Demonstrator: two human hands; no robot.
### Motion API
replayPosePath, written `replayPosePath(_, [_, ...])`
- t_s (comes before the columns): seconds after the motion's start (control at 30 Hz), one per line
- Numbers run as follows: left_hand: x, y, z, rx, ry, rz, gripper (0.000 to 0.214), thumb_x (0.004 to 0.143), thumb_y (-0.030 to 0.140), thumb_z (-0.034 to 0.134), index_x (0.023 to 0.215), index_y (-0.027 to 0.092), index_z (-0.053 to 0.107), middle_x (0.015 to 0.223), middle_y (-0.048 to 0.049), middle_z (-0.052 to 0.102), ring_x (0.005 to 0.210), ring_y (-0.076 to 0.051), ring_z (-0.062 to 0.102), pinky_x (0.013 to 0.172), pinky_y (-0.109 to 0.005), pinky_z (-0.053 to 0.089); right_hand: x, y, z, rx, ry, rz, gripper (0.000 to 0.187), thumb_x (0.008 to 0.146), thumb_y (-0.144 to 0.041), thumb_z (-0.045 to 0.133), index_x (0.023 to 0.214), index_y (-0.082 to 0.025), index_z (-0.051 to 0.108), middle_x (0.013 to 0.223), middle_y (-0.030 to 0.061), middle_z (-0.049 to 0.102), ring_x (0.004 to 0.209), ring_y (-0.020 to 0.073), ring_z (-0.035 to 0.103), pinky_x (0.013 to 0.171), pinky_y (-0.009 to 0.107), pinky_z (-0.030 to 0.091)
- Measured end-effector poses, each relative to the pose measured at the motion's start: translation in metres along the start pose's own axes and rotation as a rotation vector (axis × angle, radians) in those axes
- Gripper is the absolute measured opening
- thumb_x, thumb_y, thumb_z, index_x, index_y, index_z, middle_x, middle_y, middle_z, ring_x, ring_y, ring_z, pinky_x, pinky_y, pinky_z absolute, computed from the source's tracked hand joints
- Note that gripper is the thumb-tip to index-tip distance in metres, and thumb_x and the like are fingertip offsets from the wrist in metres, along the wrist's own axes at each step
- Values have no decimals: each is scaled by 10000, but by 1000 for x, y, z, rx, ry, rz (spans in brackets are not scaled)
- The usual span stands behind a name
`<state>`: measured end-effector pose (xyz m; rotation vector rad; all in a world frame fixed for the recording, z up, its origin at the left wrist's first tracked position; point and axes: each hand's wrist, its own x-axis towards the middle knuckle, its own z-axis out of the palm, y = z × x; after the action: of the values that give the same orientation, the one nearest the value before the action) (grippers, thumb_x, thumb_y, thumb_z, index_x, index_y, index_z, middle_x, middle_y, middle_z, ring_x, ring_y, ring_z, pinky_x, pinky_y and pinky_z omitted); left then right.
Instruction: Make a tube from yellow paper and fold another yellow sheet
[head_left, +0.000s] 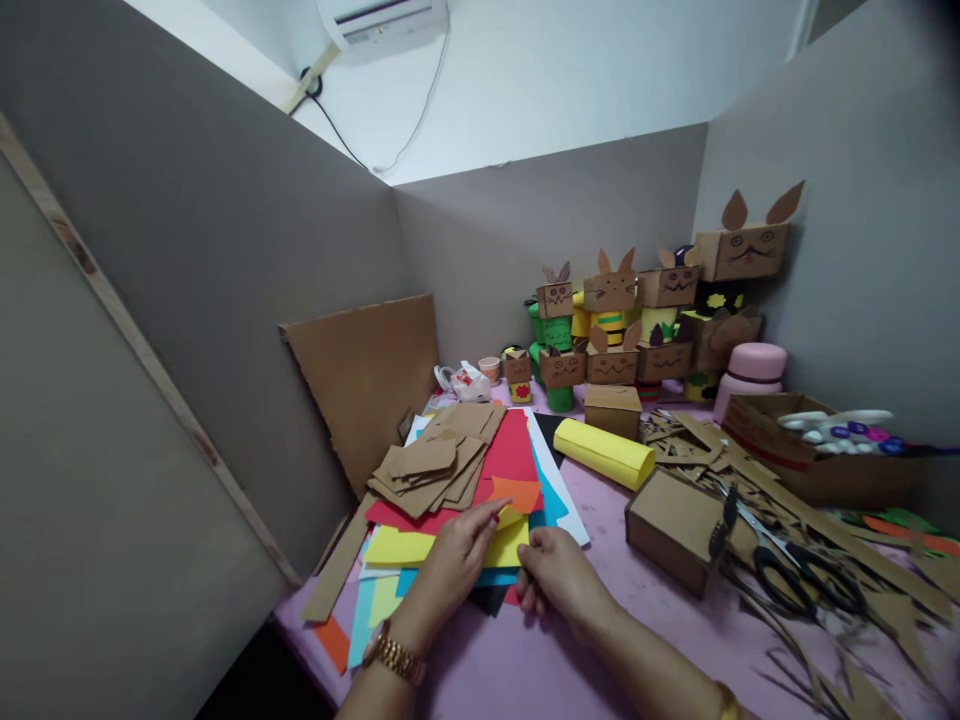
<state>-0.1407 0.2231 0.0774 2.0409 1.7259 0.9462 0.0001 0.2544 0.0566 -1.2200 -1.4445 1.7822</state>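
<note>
My left hand lies over a pile of coloured paper, its fingers stretched out together towards a small orange piece of paper. Under its fingertips is yellow paper, with a small part raised near the index finger. At the right edge of this yellow paper, my right hand has its fingers curled and closed on the corner. Red paper lies farther up the pile, partly beneath a stack of cut cardboard pieces. Blue, white and black sheets stick out around the pile.
A rolled yellow sheet and a cardboard box lie to the right. Beyond are scissors, cardboard scraps and an open box of markers. Cardboard animal figures and a pink bottle stand behind.
</note>
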Motion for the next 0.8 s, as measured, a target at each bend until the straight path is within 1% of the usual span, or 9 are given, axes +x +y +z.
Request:
replayPosePath(0.1, [0,0,0,-3,-1,3,381,916,306,360,1225,210,562,1218,-67,627,1116,-192,565,960,-318,418,3,1,0,-25,60,-36,300,901,-104,328,622,-194,393,352,-74,522,231,44,433,259,134,224])
replayPosePath(0.23, [0,-1,1,-27,-22,-7,360,905,315,391,1196,227,584,1203,-52,637,1109,-203,567,969,-338,414,4,3,-3,-54,79,-40,319,909,-125,388,597,-182,417,336,-97,486,210,32,371,252,144,189])
replayPosePath(0.3, [-1,-1,0,-50,-37,-24,354,897,327,415,1182,218,593,1199,-57,638,1112,-210,565,974,-344,413,4,3,-4,-59,77,-39,315,909,-135,414,598,-178,426,347,-104,483,221,35,382,253,145,196])
replayPosePath(0.37, [-2,-3,-1,-82,-60,-43,369,865,332,486,1199,205,577,1226,-68,620,1133,-214,553,979,-338,415,5,4,-4,-55,68,-38,313,905,-126,410,597,-178,426,353,-100,491,233,40,403,254,144,205])
replayPosePath(0.43, [-3,-5,-2,-116,-90,-61,433,791,300,599,1211,204,565,1249,-74,603,1146,-219,545,977,-324,421,5,4,-4,-43,50,-38,311,891,-91,372,598,-181,426,353,-88,506,240,44,422,256,141,210])
replayPosePath(0.5, [-3,-8,-2,-144,-112,-75,497,715,243,673,1202,215,573,1251,-70,600,1148,-224,543,980,-319,420,5,5,-5,-29,25,-41,299,859,-54,337,607,-181,435,357,-73,524,250,48,447,260,138,219])
replayPosePath(0.63, [-2,-11,0,-176,-116,-103,538,659,164,693,1183,226,589,1246,-65,600,1150,-231,537,992,-337,405,3,7,-9,-12,-13,-45,250,795,-37,349,615,-180,448,375,-61,548,262,60,482,265,140,241])
replayPosePath(0.8, [1,-12,0,-190,-126,-127,515,665,174,694,1171,192,600,1244,-79,599,1157,-226,530,996,-322,397,2,9,-12,-10,-32,-59,222,798,-80,351,626,-179,450,397,-50,557,258,63,479,266,141,246])
